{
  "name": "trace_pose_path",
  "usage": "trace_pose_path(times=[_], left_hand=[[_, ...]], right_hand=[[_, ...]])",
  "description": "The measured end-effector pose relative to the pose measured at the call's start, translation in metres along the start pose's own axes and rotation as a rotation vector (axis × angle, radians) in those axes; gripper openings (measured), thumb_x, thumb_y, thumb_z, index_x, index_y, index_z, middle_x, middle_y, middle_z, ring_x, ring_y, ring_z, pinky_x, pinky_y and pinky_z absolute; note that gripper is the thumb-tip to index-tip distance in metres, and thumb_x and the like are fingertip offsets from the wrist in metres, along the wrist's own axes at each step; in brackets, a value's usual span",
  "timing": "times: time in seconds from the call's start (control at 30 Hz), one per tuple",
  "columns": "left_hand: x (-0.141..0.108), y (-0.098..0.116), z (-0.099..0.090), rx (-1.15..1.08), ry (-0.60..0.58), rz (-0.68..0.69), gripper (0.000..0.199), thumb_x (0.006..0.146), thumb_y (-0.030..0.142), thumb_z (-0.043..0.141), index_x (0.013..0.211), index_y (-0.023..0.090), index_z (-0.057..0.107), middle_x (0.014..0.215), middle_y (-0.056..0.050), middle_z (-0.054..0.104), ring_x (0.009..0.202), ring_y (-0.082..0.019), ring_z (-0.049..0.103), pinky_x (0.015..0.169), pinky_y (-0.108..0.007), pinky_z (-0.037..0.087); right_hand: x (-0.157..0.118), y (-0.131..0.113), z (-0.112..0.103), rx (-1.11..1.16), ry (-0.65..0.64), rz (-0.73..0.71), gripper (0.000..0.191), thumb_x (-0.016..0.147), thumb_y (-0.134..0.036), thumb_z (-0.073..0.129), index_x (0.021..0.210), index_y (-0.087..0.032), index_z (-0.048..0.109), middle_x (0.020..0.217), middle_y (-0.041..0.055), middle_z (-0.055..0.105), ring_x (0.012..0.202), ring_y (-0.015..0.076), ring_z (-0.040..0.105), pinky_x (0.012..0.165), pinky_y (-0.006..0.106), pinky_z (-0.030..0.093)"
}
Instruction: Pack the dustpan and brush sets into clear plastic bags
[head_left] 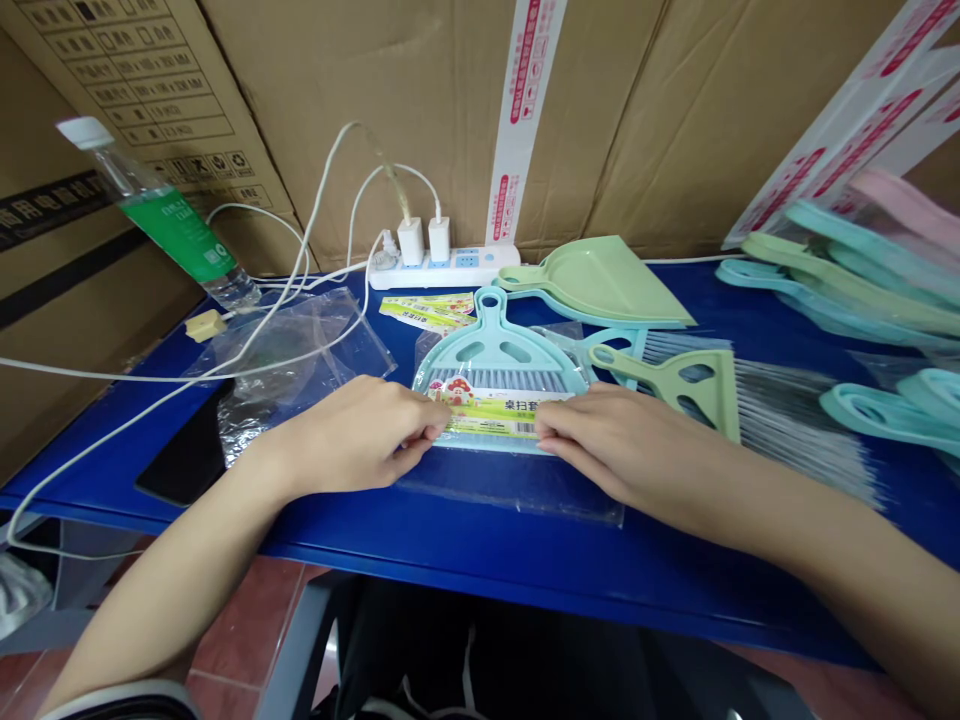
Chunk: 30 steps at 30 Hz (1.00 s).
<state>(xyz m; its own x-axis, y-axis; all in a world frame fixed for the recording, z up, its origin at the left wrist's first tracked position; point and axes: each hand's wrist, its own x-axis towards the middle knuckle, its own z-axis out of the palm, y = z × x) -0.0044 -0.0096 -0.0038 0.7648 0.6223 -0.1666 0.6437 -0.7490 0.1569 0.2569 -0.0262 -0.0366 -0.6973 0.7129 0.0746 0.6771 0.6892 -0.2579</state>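
Note:
In the middle of the table lies a light blue dustpan and brush set in a clear plastic bag. A yellow-green printed label stretches across its front. My left hand, fingers curled closed, pinches at the label's left end. My right hand is likewise closed at the right end, covering part of the print. Whether the fingers grip the label, the bag or both I cannot tell. Just right of the set are a green brush with grey bristles and, behind it, a green dustpan.
More bagged dustpans and brushes are piled at the right. A power strip with chargers stands against the cardboard boxes. White cables run leftward past a water bottle, crumpled plastic bags and a black phone-like slab. Spare labels lie behind.

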Motion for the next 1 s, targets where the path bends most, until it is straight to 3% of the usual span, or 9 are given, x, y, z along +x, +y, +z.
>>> trace_pose_path(times=[0.23, 0.37, 0.53, 0.83, 1.0], left_hand=[[0.003, 0.001, 0.002, 0.007, 0.014, -0.025, 0.021, 0.093, 0.014, 0.049, 0.073, 0.021, 0.047, 0.064, 0.005, 0.059, 0.05, -0.011, 0.047, 0.052, -0.027, 0.028], [0.005, 0.0, 0.004, 0.035, -0.006, -0.062, 0.02, 0.097, 0.019, 0.048, 0.077, 0.021, 0.05, 0.069, 0.002, 0.065, 0.057, -0.014, 0.056, 0.055, -0.027, 0.031], [0.006, 0.0, 0.003, 0.035, -0.036, -0.091, 0.018, 0.096, 0.023, 0.054, 0.078, 0.021, 0.052, 0.068, 0.003, 0.064, 0.058, -0.014, 0.057, 0.056, -0.027, 0.032], [0.004, -0.004, -0.004, 0.111, -0.076, -0.203, 0.01, 0.093, 0.031, 0.062, 0.092, 0.022, 0.059, 0.065, 0.004, 0.062, 0.061, -0.016, 0.06, 0.055, -0.027, 0.031], [0.004, -0.004, -0.01, 0.075, -0.145, -0.315, 0.008, 0.09, 0.028, 0.065, 0.093, 0.023, 0.059, 0.064, 0.005, 0.059, 0.059, -0.016, 0.058, 0.055, -0.026, 0.03]], right_hand=[[0.006, -0.006, 0.001, -0.114, 0.017, 0.058, 0.027, 0.099, -0.026, 0.042, 0.072, -0.024, 0.045, 0.062, 0.0009, 0.061, 0.058, 0.0193, 0.054, 0.056, 0.03, 0.033], [0.01, -0.012, 0.007, -0.25, 0.055, 0.135, 0.032, 0.099, -0.033, 0.049, 0.069, -0.024, 0.044, 0.053, -0.0014, 0.055, 0.053, 0.0191, 0.051, 0.052, 0.03, 0.026], [0.013, -0.014, 0.013, -0.306, 0.09, 0.184, 0.03, 0.092, -0.038, 0.063, 0.071, -0.024, 0.049, 0.057, -0.001, 0.061, 0.056, 0.0209, 0.055, 0.053, 0.03, 0.027], [0.012, -0.013, 0.012, -0.323, 0.099, 0.141, 0.032, 0.094, -0.041, 0.061, 0.07, -0.024, 0.048, 0.056, -0.0014, 0.06, 0.054, 0.0194, 0.055, 0.051, 0.029, 0.029], [0.013, -0.013, 0.008, -0.266, 0.056, 0.162, 0.034, 0.091, -0.038, 0.066, 0.069, -0.024, 0.044, 0.058, -0.0017, 0.06, 0.057, 0.019, 0.055, 0.052, 0.028, 0.03]])
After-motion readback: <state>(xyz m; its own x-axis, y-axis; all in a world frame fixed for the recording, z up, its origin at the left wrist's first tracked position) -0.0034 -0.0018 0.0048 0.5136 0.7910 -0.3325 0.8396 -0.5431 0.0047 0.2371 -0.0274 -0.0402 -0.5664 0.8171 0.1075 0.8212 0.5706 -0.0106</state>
